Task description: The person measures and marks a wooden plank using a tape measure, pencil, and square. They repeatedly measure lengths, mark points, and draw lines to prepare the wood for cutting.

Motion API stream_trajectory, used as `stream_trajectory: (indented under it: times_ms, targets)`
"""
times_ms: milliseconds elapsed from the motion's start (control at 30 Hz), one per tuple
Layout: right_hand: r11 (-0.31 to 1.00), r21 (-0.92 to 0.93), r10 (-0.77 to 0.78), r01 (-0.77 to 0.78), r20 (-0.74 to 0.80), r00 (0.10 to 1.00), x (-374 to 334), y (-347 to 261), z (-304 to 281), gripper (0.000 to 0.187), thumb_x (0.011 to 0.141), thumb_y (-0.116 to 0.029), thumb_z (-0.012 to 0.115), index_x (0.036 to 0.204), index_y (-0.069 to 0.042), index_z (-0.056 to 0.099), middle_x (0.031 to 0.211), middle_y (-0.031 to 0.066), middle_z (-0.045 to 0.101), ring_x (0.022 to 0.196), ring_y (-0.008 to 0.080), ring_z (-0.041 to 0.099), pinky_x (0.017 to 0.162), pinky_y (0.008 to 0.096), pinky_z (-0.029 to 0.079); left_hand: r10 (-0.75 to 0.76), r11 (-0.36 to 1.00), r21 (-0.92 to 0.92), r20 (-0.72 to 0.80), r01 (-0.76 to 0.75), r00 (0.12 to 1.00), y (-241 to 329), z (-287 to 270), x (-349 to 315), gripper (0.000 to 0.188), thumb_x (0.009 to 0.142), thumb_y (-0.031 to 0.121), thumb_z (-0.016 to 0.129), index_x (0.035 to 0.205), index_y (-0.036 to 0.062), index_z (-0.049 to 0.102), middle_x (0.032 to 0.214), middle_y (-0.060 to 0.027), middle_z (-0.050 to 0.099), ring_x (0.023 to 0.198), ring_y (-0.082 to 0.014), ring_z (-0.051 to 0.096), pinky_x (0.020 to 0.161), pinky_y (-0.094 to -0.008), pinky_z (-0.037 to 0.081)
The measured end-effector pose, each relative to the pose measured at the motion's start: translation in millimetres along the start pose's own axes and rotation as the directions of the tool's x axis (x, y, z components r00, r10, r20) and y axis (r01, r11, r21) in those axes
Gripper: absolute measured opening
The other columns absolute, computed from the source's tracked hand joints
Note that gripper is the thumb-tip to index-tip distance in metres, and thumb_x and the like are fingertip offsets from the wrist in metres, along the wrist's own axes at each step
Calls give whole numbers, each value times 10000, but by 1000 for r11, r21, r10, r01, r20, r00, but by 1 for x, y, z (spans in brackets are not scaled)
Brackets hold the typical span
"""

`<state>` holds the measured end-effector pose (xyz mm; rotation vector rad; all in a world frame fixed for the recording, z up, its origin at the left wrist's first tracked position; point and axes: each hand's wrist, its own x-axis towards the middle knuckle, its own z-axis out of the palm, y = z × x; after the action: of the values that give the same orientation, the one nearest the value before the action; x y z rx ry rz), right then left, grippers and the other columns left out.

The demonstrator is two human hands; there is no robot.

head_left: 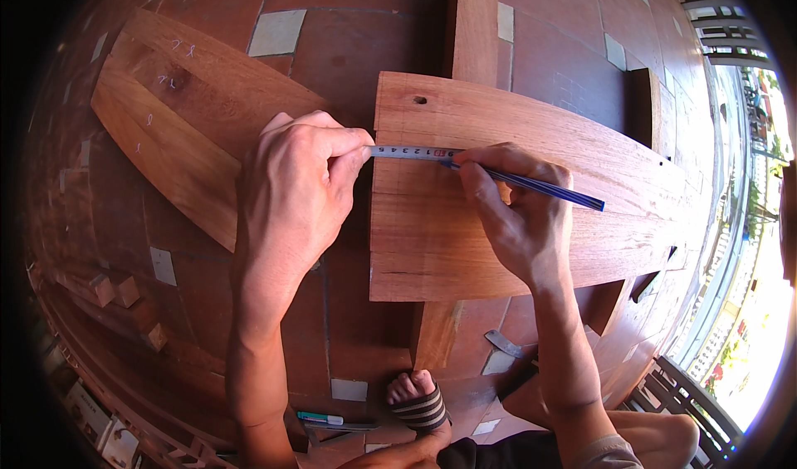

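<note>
A wide reddish wooden board (448, 245) with a small dark hole near its far left corner lies in front of me. Across its left part runs a narrow measuring tape (403, 152). My left hand (303, 162) pinches the tape between thumb and index finger, just off the board's left edge. My right hand (527, 212) grips a blue striped pen (552, 190), its tip down at the tape's lower edge. The fingers of that hand rest on the board beside the tape's right end; whether they also pinch the tape is hidden.
Wooden beams (475, 33) support the board from below. To the left lie joined wooden planks (178, 95) with white marks. A green-and-white marker (320, 419), a curved metal piece (503, 344) and my sandalled foot (418, 398) are on the tiled floor. Wood blocks (124, 290) sit lower left.
</note>
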<state>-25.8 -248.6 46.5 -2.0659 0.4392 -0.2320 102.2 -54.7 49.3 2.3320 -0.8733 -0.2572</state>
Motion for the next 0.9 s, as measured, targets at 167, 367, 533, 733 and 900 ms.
stream_trajectory:
  times_ms: [167, 367, 533, 733, 900]
  targets:
    - [1000, -14, -28, 28, 8, 1000, 1, 1, 0, 135, 940, -14, 716, 1008, 72, 794, 905, 186, 800, 784, 243, 800, 730, 331, 631, 9, 1000, 2, 3, -9, 1000, -1, 0, 0, 65, 937, 43, 747, 973, -8, 764, 797, -140, 662, 706, -310, 571, 774, -405, 455]
    - [998, 16, -62, 62, -6, 998, 1, 6, 1, 131, 935, -12, 717, 1005, 67, 794, 907, 193, 800, 789, 255, 802, 734, 339, 632, -2, 1000, 10, -6, 2, 1000, 1, 0, 0, 75, 935, 47, 751, 989, 1, 774, 794, -134, 657, 753, -316, 583, 781, -427, 474]
    - [1000, 28, 1, 0, -19, 1000, -1, -2, 0, 127, 941, -4, 702, 1001, 57, 797, 896, 173, 799, 791, 231, 793, 730, 336, 623, 1, 1000, -5, -35, -2, 999, -1, 1, -1, 87, 934, 46, 747, 1002, 5, 781, 798, -136, 660, 751, -322, 581, 788, -423, 479]
    - [973, 223, -38, 62, -110, 993, -31, -8, -72, 210, 1010, -48, 620, 1092, 70, 773, 1014, 171, 771, 901, 188, 697, 826, 296, 537, -224, 925, -299, 66, 233, 972, -10, -12, -9, 136, 972, 106, 759, 1002, -24, 782, 789, -114, 670, 668, -185, 577, 665, -361, 466]
    - [964, -197, -34, -181, -760, 649, -47, 64, -251, 453, 1157, -264, 444, 1517, -16, 565, 1239, 174, 771, 1143, 252, 714, 1043, 387, 512, -491, 725, -549, 10, 415, 871, -23, -39, -58, 289, 1030, 233, 773, 1082, -51, 778, 840, 57, 620, 777, -33, 472, 682, -231, 379]
